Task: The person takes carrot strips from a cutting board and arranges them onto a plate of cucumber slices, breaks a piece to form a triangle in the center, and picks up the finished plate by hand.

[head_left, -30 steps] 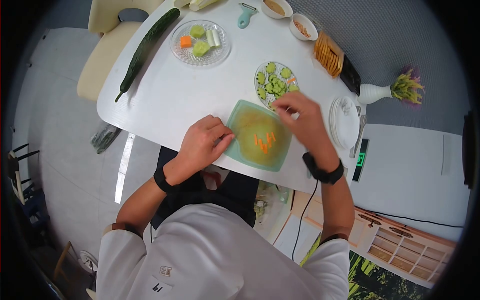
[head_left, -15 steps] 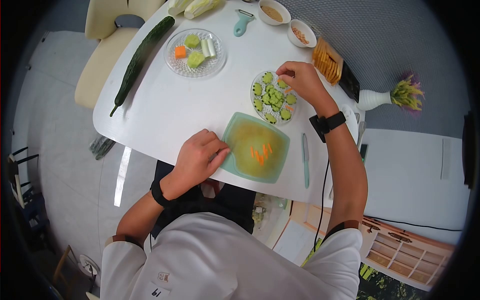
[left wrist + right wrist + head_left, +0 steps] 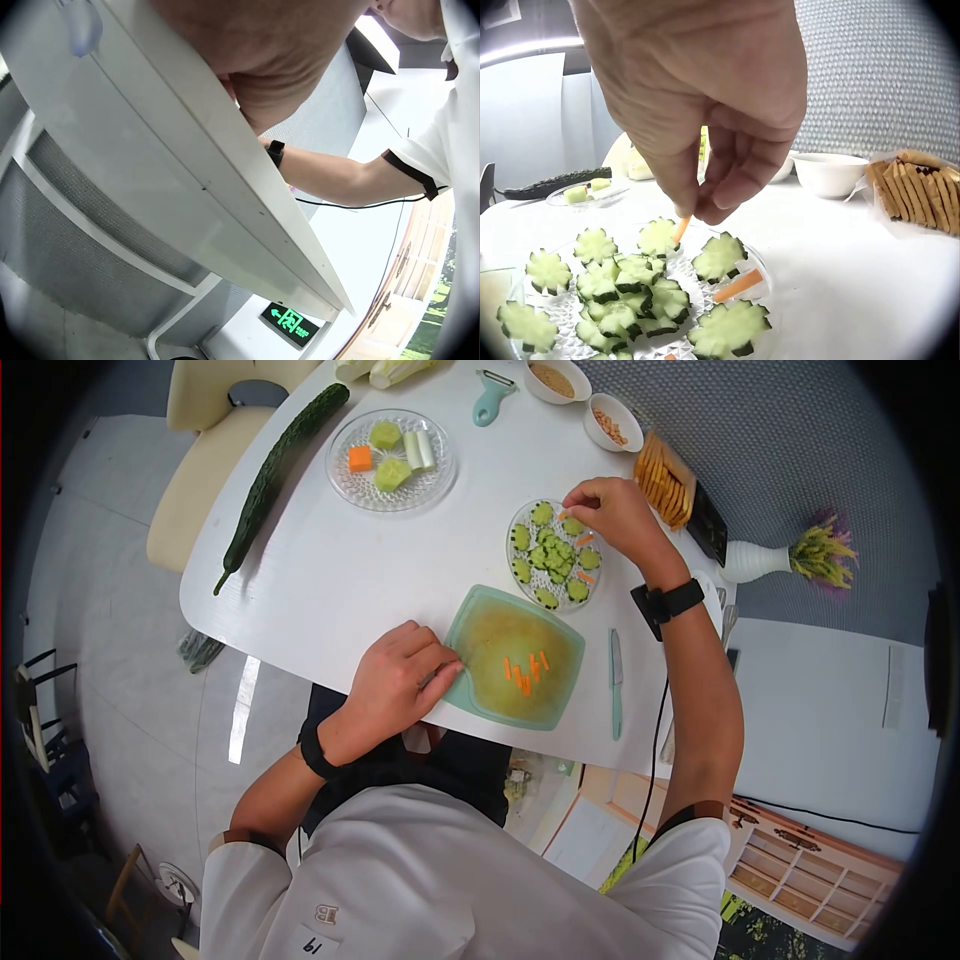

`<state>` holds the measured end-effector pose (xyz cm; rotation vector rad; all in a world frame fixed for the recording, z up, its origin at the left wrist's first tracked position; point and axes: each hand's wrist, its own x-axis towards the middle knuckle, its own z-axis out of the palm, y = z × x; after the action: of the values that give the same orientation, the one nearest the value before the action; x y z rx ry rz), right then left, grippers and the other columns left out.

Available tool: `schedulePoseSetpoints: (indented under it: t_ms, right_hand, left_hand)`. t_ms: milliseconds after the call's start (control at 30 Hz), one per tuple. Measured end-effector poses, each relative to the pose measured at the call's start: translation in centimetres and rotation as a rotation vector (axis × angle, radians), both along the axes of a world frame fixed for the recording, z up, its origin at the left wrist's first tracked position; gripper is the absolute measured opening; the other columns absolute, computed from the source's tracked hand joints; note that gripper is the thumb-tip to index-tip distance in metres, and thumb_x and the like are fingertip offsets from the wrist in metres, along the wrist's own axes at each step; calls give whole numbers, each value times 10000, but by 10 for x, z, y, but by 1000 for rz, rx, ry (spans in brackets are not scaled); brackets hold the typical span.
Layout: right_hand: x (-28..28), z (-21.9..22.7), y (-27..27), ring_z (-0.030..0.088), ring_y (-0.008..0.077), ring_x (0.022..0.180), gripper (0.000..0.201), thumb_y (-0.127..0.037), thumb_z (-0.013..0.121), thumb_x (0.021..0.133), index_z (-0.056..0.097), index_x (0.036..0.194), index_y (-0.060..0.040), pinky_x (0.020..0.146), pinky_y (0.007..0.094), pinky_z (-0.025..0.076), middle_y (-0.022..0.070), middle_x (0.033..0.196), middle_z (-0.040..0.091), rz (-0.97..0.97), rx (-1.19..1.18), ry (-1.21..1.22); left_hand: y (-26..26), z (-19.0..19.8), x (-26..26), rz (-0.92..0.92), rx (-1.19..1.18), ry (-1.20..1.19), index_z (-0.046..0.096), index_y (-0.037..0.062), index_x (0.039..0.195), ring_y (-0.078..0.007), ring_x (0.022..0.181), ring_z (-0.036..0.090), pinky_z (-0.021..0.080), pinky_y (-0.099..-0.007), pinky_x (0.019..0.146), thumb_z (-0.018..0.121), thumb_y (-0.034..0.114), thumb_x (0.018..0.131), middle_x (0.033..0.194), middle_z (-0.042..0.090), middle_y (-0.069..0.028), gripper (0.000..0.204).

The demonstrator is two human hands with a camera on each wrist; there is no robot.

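Note:
My right hand (image 3: 625, 520) pinches a thin carrot stick (image 3: 682, 229) between thumb and fingers. Its lower end meets a scalloped cucumber slice (image 3: 658, 238) at the far side of the clear glass plate (image 3: 771, 300). More such slices ring the plate around a heap of cucumber pieces (image 3: 551, 555), with carrot sticks (image 3: 738, 286) in gaps between slices. My left hand (image 3: 400, 672) rests at the left edge of the green cutting board (image 3: 470, 695), fingers loosely bent and fingertips right at its rim. Several short carrot sticks (image 3: 526, 678) lie on the board.
A knife (image 3: 615, 685) lies right of the board. Further back are a glass plate of vegetable chunks (image 3: 345, 485), a whole cucumber (image 3: 275, 480), a peeler (image 3: 490, 400), two white bowls (image 3: 615, 438) and bagged biscuit-like slices (image 3: 662, 480). A vase (image 3: 755, 560) stands at the right.
My right hand has moved from over the board's far edge to the far side of the glass plate, holding a carrot stick there. My left hand has stayed at the board's edge.

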<state>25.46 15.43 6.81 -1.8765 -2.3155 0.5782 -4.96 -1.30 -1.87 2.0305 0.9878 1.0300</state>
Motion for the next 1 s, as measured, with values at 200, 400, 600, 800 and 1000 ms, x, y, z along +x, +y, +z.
schedulePoseSetpoints:
  t_ms: [200,400,600,800,1000]
  right_hand:
    - [0,-1,4,716,204,854,103,-43,722,855,746,947,-3,788,320,566,123,908,755,103,38,-47]
    - [1,-6,13,716,230,862,121,-39,715,858,704,973,-3,794,336,569,138,911,740,144,2,-73]
    - [1,-11,19,718,236,865,123,-36,713,857,702,975,-3,797,343,574,138,914,736,178,17,-115]
    - [-1,-13,17,699,237,872,132,-33,707,849,705,981,-15,805,346,565,121,916,718,205,38,-140]
    - [-3,-14,11,666,245,860,177,-23,697,852,701,1029,-30,790,354,542,101,906,697,203,93,-180]
  left_hand:
    - [0,0,0,0,1,-12,720,48,864,-280,716,577,477,-393,615,765,33,789,750,589,-83,89]
    - [0,0,0,0,11,5,705,55,854,-271,717,564,481,-391,624,767,71,805,760,574,-71,81]
    - [0,-1,0,-8,4,-8,715,52,868,-278,717,572,473,-393,610,770,42,791,759,590,-78,96]
    - [1,0,0,-10,2,-16,715,49,871,-276,713,565,470,-390,606,771,34,782,758,587,-76,106]
    - [1,1,0,-12,7,-13,711,47,867,-280,715,562,466,-393,606,770,32,780,758,582,-80,107]
